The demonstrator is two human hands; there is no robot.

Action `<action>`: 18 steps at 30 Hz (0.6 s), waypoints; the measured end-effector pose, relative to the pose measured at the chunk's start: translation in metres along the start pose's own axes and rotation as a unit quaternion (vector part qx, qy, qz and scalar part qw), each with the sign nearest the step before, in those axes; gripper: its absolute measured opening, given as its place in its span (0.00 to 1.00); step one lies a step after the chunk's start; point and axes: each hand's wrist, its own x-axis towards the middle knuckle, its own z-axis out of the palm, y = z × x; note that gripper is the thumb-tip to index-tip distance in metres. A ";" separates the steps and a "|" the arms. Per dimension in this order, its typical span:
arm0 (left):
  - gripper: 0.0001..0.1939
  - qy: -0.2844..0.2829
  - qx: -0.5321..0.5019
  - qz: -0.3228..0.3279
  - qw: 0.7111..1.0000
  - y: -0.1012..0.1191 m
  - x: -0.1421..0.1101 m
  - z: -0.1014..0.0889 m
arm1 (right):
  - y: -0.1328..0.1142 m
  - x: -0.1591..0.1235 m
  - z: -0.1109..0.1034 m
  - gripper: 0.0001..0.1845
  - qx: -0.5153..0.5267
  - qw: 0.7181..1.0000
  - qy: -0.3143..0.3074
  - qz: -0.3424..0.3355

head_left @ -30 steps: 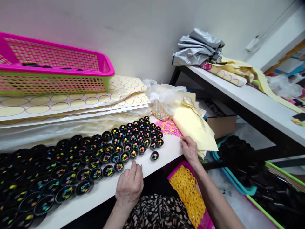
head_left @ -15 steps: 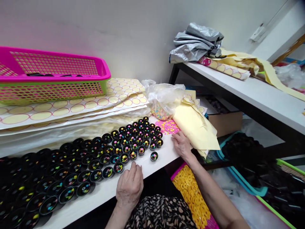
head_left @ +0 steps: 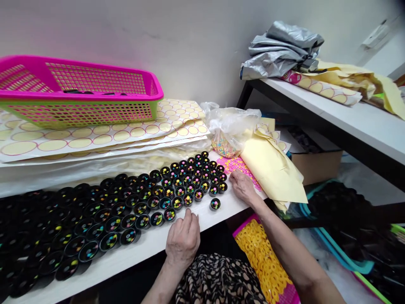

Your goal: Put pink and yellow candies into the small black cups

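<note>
My left hand rests at the table's front edge, fingers curled together, close to the front row of small black cups. Whether it holds anything is hidden. My right hand is closed, its fingertips down on the table between the rightmost cups and a spread of small pink and yellow pieces. What it may pinch is too small to see. Many cups contain colourful bits, several with a pink or yellow piece on top. One cup stands apart between my hands.
A pink basket nested in a green one stands on sheets printed with circles. Behind the loose pieces sits a clear bag; cream paper lies right. A raised shelf and a bag of yellow rings are nearby.
The whole scene has shifted right in the picture as the camera turned. My right hand has moved left toward the cups, uncovering more pink pieces. My left hand stays by the same cups.
</note>
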 end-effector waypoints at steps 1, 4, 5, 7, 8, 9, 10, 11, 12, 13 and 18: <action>0.10 -0.001 0.000 0.000 1.000 0.000 0.000 0.000 | 0.001 -0.001 -0.001 0.07 0.010 1.000 -0.017 0.002; 0.10 0.001 0.001 -0.003 1.000 0.001 0.000 0.001 | 0.006 -0.001 -0.003 0.06 0.038 0.998 -0.054 0.012; 0.10 0.001 0.000 -0.004 1.000 0.001 -0.001 0.001 | 0.008 0.000 -0.002 0.06 0.046 0.997 -0.059 0.017; 0.11 0.000 -0.002 -0.006 1.000 0.001 -0.002 0.001 | 0.013 0.002 0.000 0.06 0.060 0.996 -0.057 0.028; 0.11 0.000 -0.004 -0.006 1.000 0.001 -0.003 0.002 | 0.015 0.003 0.001 0.07 0.065 0.996 -0.054 0.033; 0.11 0.000 -0.005 -0.006 1.000 0.001 -0.004 0.002 | 0.017 0.003 0.002 0.08 0.070 0.996 -0.051 0.036; 0.11 0.000 -0.005 -0.006 1.000 0.001 -0.004 0.002 | 0.018 0.003 0.002 0.09 0.075 0.995 -0.047 0.037; 0.11 -0.002 -0.005 -0.006 1.000 0.001 -0.004 0.002 | 0.018 0.003 0.002 0.09 0.078 0.995 -0.043 0.036; 0.11 -0.003 -0.005 -0.005 1.000 0.001 -0.004 0.002 | 0.017 0.001 0.002 0.10 0.082 0.995 -0.040 0.034; 0.11 -0.006 -0.005 -0.006 1.000 0.001 -0.004 0.002 | 0.015 -0.001 0.001 0.10 0.087 0.995 -0.039 0.031; 0.10 -0.011 -0.009 -0.019 1.000 0.003 -0.004 -0.003 | 0.003 -0.017 0.003 0.09 0.031 0.999 0.003 -0.009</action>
